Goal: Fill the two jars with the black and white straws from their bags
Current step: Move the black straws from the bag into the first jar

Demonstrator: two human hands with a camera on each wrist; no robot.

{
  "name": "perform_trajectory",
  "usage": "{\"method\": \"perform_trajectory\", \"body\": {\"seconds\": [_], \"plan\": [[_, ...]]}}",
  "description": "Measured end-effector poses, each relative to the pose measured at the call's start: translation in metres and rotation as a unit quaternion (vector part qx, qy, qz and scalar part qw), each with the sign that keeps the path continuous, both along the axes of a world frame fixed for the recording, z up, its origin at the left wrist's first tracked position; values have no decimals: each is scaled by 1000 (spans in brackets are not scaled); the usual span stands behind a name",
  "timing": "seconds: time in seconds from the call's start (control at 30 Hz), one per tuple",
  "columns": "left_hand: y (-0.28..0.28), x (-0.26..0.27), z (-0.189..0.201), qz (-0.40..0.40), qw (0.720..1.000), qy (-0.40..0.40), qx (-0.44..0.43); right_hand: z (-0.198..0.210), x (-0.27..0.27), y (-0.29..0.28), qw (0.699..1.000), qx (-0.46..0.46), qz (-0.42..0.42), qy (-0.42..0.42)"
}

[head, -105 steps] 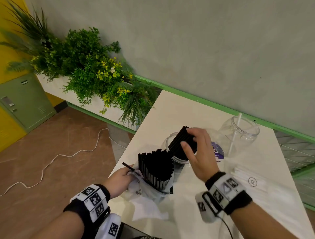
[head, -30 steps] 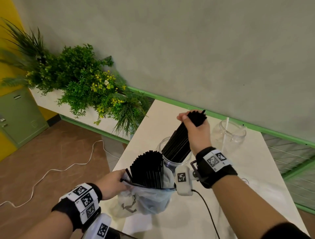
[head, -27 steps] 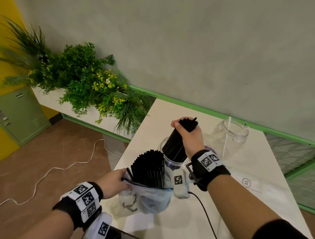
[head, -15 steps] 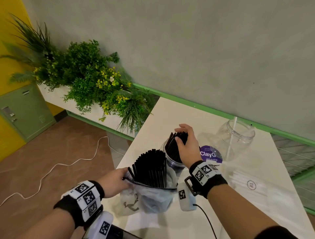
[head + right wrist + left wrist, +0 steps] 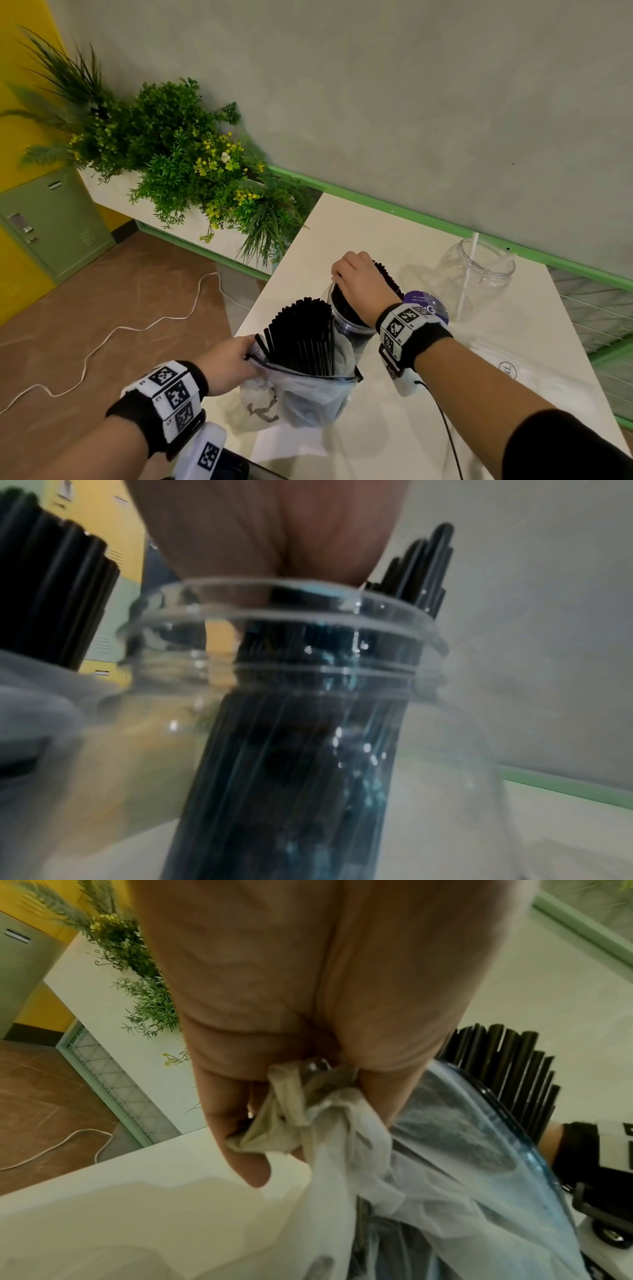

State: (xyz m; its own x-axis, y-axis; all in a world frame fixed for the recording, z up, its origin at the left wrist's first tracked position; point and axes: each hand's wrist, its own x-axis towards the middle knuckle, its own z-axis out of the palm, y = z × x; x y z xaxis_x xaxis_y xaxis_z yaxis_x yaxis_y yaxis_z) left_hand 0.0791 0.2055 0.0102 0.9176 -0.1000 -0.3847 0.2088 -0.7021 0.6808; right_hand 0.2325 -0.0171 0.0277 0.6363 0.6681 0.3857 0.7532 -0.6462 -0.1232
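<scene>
Right hand: the right hand (image 5: 359,284) is curled down over a bundle of black straws (image 5: 298,750) at the mouth of the near jar (image 5: 349,329), fingers wrapped round their tops; I'd say it is seating them to the bottom.
Why there: the bundle stands nearly upright in the glass, so a grip from above keeps it together while it goes in.
Left hand: the left hand (image 5: 229,363) pinches a bunched fold of the clear bag (image 5: 301,394) at its rim, thumb and fingers closed on the plastic.
Why so: that hold props the bag upright and its mouth open, ready for the next handful, by my reading.
Bag: plenty of black straws (image 5: 305,335) stick up out of it, just beside the near jar on the white table (image 5: 394,438).
Far jar: the second jar (image 5: 476,274) stands well apart to the right, with one white straw (image 5: 467,274) leaning in it.
White straws: a flat pale bag (image 5: 513,370) lies on the table at the right; its contents are hard to make out.
Hidden: the right fingertips are behind the hand and the jar rim, so exactly how many straws they hold is unclear.
Blurred: the purple label (image 5: 424,305) behind the wrist is partly covered and unreadable.
</scene>
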Motion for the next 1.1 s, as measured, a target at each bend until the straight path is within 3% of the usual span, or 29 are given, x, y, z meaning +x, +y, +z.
{"method": "perform_trajectory", "body": {"seconds": [0.13, 0.3, 0.4, 0.47, 0.6, 0.8, 0.97, 1.1], "plan": [[2, 0, -3, -8, 1000, -2, -17, 10, 10, -6, 996, 43, -73, -14], [0, 0, -2, -1, 1000, 0, -17, 15, 13, -25, 994, -64, -85, 27], [1, 0, -2, 3, 1000, 4, -16, 18, 1, -47, 993, 84, -84, 0], [1, 0, -2, 5, 1000, 9, -19, 16, -9, -61, 990, 117, -82, 21], [0, -1, 0, 15, 1000, 5, -12, -6, -17, -71, 994, 36, -64, 79], [3, -4, 3, 19, 1000, 17, -7, -6, 5, -40, 994, 17, -51, 97], [-4, -3, 12, 19, 1000, 5, 4, -8, 5, -22, 990, 104, -92, 41], [-10, -6, 17, 23, 1000, -1, -16, 11, 11, -22, 987, 139, -73, -38]]}}
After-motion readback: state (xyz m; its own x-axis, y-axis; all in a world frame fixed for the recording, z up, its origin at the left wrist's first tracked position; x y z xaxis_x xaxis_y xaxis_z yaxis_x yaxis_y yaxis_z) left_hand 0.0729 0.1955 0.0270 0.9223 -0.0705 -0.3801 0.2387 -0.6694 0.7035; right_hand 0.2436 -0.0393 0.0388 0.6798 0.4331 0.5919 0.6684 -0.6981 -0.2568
